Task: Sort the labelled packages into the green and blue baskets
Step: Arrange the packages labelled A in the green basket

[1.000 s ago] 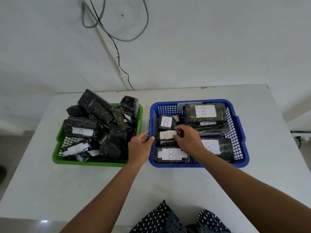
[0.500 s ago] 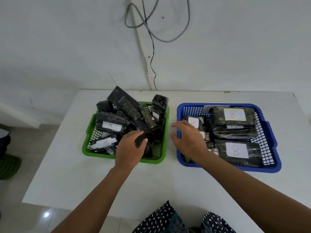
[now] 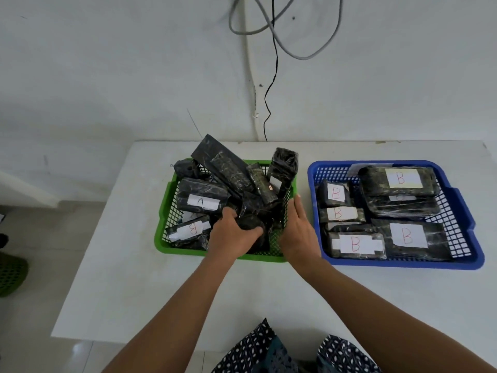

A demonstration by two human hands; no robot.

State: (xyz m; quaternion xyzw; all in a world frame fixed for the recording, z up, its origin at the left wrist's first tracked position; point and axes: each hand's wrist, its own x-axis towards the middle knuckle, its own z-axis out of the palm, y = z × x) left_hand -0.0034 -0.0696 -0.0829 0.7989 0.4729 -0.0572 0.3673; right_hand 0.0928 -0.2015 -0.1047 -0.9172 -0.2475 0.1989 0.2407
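Note:
A green basket [image 3: 164, 208] on the white table holds a heap of several black wrapped packages, among them one labelled A [image 3: 200, 200] and one labelled B [image 3: 188, 230]. To its right a blue basket [image 3: 457, 200] holds several black packages laid flat, all with B labels. My left hand [image 3: 231, 235] reaches into the green basket's front and curls around a round black package [image 3: 250, 224]. My right hand [image 3: 297, 232] rests flat against the outer right wall of the green basket, fingers straight, holding nothing.
The white table [image 3: 134, 286] carries both baskets, its back edge against a white wall with hanging cables [image 3: 271, 36]. Left of the table a green object [image 3: 10, 273] lies on the floor. My patterned clothing [image 3: 269, 351] shows at the front edge.
My right hand left the blue basket and moved left to the green basket's right wall. My left hand went from the blue basket's rim into the green basket and took hold of a round package.

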